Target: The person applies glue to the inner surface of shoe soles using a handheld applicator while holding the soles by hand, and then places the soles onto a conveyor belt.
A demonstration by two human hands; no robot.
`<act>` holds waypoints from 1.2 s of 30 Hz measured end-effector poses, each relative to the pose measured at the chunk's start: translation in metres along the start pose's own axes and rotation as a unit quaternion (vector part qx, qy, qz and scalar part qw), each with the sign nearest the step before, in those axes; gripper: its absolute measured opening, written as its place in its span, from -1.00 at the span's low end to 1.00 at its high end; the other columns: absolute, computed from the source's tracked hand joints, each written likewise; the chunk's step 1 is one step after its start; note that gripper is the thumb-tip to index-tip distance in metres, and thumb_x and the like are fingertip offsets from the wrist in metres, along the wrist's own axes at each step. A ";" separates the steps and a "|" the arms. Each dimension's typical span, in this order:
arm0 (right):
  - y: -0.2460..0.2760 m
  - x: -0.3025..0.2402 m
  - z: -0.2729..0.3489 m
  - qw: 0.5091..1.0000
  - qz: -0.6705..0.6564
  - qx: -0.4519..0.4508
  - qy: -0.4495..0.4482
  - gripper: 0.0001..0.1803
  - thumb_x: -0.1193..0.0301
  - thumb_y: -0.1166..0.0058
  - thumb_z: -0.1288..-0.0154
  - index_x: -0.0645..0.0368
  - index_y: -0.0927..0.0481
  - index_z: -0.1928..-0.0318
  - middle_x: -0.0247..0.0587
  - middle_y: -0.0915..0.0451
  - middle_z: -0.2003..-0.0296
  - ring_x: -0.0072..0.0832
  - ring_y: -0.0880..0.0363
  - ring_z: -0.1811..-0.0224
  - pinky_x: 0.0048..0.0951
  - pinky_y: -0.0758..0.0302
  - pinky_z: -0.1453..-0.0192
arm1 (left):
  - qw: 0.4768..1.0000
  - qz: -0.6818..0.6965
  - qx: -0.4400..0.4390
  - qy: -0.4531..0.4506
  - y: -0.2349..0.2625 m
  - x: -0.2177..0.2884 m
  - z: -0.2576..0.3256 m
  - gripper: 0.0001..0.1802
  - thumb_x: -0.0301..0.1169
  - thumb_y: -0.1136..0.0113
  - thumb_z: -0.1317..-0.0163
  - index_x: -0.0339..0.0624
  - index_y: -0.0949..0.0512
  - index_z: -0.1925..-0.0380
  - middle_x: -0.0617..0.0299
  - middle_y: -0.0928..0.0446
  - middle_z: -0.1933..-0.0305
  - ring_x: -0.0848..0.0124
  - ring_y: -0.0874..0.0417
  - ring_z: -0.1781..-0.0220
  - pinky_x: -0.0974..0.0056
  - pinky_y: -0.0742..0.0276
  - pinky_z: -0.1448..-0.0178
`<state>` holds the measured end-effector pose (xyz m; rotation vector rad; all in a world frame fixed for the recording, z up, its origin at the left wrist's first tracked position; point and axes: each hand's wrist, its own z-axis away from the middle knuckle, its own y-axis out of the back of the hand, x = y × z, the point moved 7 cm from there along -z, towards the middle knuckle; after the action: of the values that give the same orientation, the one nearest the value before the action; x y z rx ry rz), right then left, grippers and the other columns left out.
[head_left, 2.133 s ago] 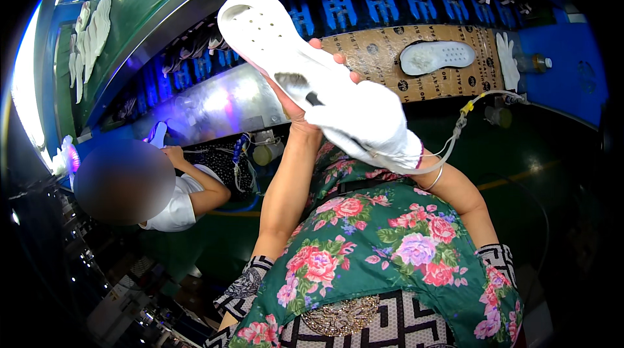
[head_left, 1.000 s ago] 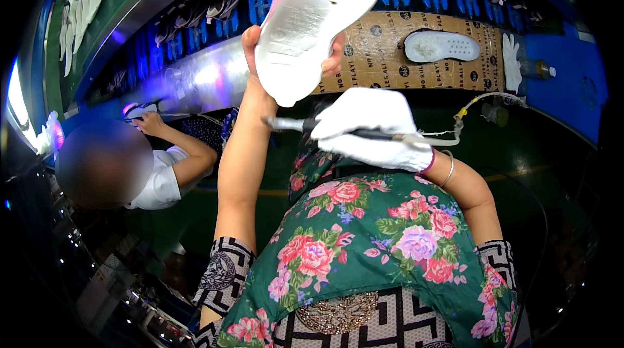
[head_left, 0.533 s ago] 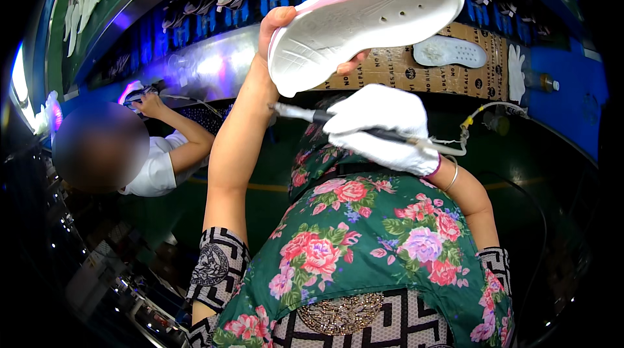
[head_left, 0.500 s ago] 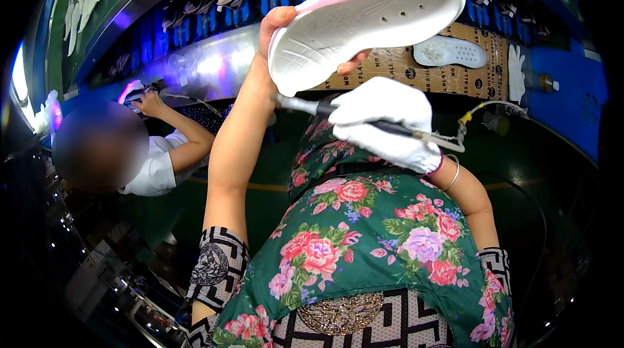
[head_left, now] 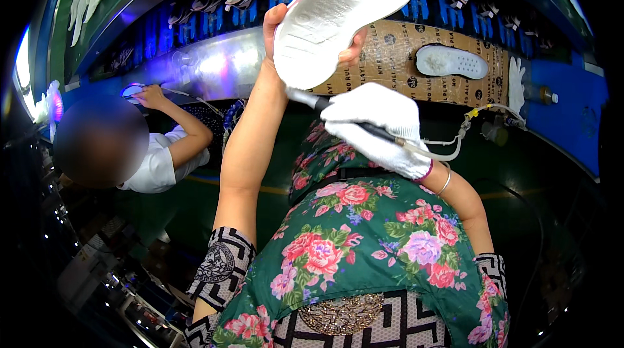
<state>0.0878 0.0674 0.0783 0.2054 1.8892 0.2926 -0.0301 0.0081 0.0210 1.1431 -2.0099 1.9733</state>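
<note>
- Since the frame half a second earlier, the white shoe sole (head_left: 348, 13) had tilted more upright, its toe end swinging up toward the top edge; the gloved hand had risen slightly toward its heel end
- The left hand (head_left: 286, 29), bare, gripped the sole at its lower end, thumb on one side and fingers wrapped behind the other; the sole was held high above the conveyor, its perforated face turned to the camera, a pink edge showing along its left rim
- The right hand (head_left: 377, 123), in a white glove, was closed around a slim pen-like tool (head_left: 305, 98); its tip lay just under the sole's lower end, touching or nearly so; a thin white hose (head_left: 448, 146) trailed from the tool's rear
- On the brown printed board (head_left: 396, 62) behind, a second white sole (head_left: 452, 62) lay flat
- At left, a co-worker's hand (head_left: 151, 95) rested by the metal edge of the conveyor (head_left: 208, 65)
</note>
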 end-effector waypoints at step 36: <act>-0.008 0.037 -0.013 0.896 -0.362 -0.067 -0.246 -0.84 0.53 -0.32 -0.13 0.32 -0.70 0.26 -0.29 -0.63 0.44 -0.62 -0.52 0.50 -0.63 -0.41 0.43 | 0.971 0.172 0.109 -0.128 0.042 0.019 0.056 -0.08 0.24 0.09 -0.23 -0.33 -0.23 -0.34 -0.26 -0.41 -0.06 0.02 -0.47 0.04 -0.04 -0.49 0.00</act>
<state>0.0631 0.0690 0.0463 -0.4813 1.3154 -0.1364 -0.0433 -0.0548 -0.0114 1.2159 -2.2997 2.3706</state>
